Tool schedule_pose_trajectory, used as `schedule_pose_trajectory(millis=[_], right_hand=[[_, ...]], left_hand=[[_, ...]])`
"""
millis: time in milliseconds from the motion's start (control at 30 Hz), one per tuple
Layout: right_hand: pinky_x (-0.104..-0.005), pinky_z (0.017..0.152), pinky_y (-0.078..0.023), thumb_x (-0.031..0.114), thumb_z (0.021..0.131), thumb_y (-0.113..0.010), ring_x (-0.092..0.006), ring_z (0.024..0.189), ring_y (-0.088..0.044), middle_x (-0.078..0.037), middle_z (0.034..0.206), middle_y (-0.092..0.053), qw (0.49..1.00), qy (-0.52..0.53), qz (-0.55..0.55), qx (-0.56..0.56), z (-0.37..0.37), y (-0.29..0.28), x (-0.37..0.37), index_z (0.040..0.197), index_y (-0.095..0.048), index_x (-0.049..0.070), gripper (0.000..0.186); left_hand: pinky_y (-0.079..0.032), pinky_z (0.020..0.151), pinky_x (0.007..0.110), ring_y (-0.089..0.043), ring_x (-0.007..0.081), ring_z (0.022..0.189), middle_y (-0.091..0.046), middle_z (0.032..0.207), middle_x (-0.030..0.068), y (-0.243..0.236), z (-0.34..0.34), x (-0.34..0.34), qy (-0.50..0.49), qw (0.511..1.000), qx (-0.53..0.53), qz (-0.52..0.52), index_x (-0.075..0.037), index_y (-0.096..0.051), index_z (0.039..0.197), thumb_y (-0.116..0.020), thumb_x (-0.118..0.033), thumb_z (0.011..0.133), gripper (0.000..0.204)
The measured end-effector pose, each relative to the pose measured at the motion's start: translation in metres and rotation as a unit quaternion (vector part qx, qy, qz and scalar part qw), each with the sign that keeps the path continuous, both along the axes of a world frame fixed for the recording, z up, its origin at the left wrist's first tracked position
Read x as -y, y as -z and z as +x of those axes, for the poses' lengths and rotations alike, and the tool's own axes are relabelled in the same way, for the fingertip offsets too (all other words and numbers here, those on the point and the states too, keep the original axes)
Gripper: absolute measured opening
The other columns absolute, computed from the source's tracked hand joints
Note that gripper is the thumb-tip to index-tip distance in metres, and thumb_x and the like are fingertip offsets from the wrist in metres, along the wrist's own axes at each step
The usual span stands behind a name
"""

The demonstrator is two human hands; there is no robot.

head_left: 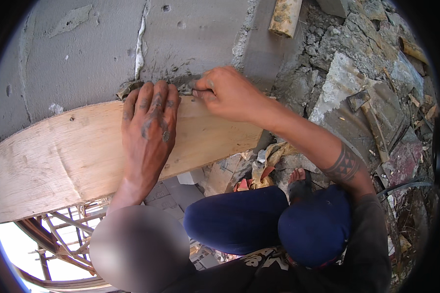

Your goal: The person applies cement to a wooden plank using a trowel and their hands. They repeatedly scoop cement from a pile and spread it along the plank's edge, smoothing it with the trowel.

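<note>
Board [58, 151] along wall [190, 39], left fingers [158, 97] slightly apart (over edge), right fingers [205, 84] pinched together

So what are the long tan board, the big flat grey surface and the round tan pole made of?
The long tan board looks like bare wood, maybe plywood: faint grain shows. The big flat grey surface seems to be matte cement or concrete, given its pits and seams. The round tan pole could be bamboo or wood; its smooth, dirt-stained surface leaves that open.

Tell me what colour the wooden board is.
The board is pale tan, clearest in the head view.
</note>
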State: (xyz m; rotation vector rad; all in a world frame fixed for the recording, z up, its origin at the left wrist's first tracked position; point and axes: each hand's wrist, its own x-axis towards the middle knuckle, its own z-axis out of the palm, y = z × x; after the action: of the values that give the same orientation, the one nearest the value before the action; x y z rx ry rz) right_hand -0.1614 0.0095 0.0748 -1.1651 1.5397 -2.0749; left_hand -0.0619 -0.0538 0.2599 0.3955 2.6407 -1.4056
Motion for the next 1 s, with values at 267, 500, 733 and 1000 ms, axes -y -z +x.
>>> schedule_pose_trajectory(millis=[267,500,733,1000], right_hand=[[-0.045,0.087,-0.051,0.001,0.084,-0.071,-0.0383,0.103,-0.061,-0.02,0.108,-0.062,0.975,0.191,-0.108,-0.035,0.032,0.012,-0.019,0.111,-0.073,-0.001,0.027],[-0.0437,0.094,-0.051,0.005,0.085,-0.068,-0.0347,0.103,-0.063,-0.017,0.105,-0.065,0.984,0.161,-0.052,-0.048,0.033,-0.002,-0.006,0.11,-0.073,-0.004,0.027],[-0.0457,0.094,-0.051,0.01,0.084,-0.065,-0.0356,0.097,-0.068,-0.02,0.091,-0.071,0.998,-0.022,0.047,0.036,0.006,-0.027,-0.021,0.108,-0.075,-0.004,0.029],[-0.0466,0.071,-0.05,0.007,0.086,-0.075,-0.0385,0.078,-0.062,-0.017,0.087,-0.061,0.949,0.225,-0.218,-0.028,0.019,-0.052,0.003,0.097,-0.075,-0.002,0.015]], left_hand=[[-0.053,0.093,0.042,-0.064,0.0271,0.105,-0.067,0.111,0.0107,0.013,-0.019,0.001,0.03,0.999,-0.036,-0.014,-0.001,-0.067,0.109,-0.068,-0.008,0.089,0.021],[-0.05,0.103,0.043,-0.061,0.0301,0.115,-0.065,0.122,0.0093,-0.012,-0.008,-0.007,-0.05,0.994,-0.025,0.089,-0.005,-0.068,0.115,-0.074,-0.011,0.09,0.027],[-0.053,0.099,0.043,-0.064,0.0265,0.118,-0.068,0.122,0.0051,-0.064,0.001,-0.008,-0.017,0.996,-0.087,0.003,-0.011,-0.07,0.117,-0.079,-0.009,0.088,0.031],[-0.044,0.097,0.042,-0.066,0.018,0.109,-0.074,0.109,-0.0008,-0.069,-0.016,-0.015,0.002,0.997,-0.077,-0.013,-0.013,-0.072,0.108,-0.071,-0.009,0.09,0.018]])
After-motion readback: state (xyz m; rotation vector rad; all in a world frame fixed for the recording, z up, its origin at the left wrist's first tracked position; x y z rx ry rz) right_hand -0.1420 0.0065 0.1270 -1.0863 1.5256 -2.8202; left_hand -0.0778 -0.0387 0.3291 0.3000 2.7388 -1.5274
